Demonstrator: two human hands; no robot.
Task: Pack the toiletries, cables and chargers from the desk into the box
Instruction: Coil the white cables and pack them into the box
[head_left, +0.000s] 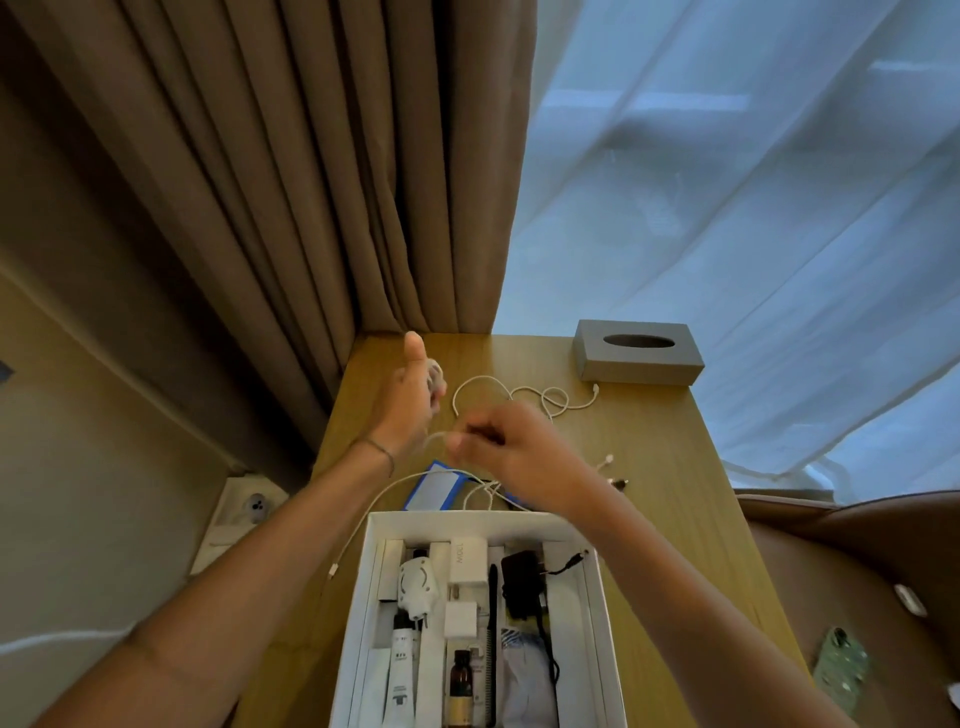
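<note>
A wooden desk (649, 467) runs up the middle of the frame, with brown curtains (311, 182) at upper left and a sheer white curtain (753, 182) at upper right. A grey tissue box (638, 352) sits at the desk's far right corner. Beside it, a loose white cable (524, 392) lies in loops, its long run stretching left to right. Both hands hover mid-frame above the desk. The left hand (413, 400) has its thumb raised and fingers curled around something pale, too blurred to name. The right hand (511, 452) pinches a second white cable (384, 491), thumb and fingers together; this cable trails down left over a blue-edged card (434, 488), its plug end hanging past the desk edge. At bottom centre, an open white box (358, 597) holds white chargers, a black adapter with cord, tubes, a brown bottle and a black comb, mostly lying lengthwise toward the viewer. A phone (841, 670) rests on a brown seat at lower right.
</note>
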